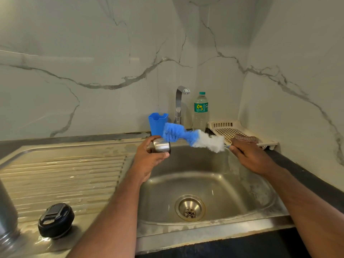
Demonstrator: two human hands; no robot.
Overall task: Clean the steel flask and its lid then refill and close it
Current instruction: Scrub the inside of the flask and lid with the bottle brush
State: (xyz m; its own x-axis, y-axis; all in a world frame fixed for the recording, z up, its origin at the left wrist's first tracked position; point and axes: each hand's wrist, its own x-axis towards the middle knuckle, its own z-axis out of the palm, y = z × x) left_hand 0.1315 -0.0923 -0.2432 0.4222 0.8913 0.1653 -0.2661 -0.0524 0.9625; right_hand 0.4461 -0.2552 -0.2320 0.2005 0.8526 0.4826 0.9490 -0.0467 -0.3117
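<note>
My left hand [149, 157] grips a small steel cup-shaped lid [161, 145] over the left rim of the sink basin [204, 183], its opening facing right. My right hand [249, 155] holds the handle of a blue and white bottle brush [193, 137]. The brush's blue tip lies against the steel lid's mouth. A black stopper lid [55, 220] sits on the draining board [65, 174] at the lower left. The steel flask [7, 216] stands at the far left edge, mostly cut off by the frame.
A chrome tap [179, 103] rises behind the basin, no water running. A blue plastic cup [157, 123] stands left of it, a plastic water bottle [200, 110] right of it. A cream perforated tray [234, 130] with a cloth [245, 137] lies in the right corner.
</note>
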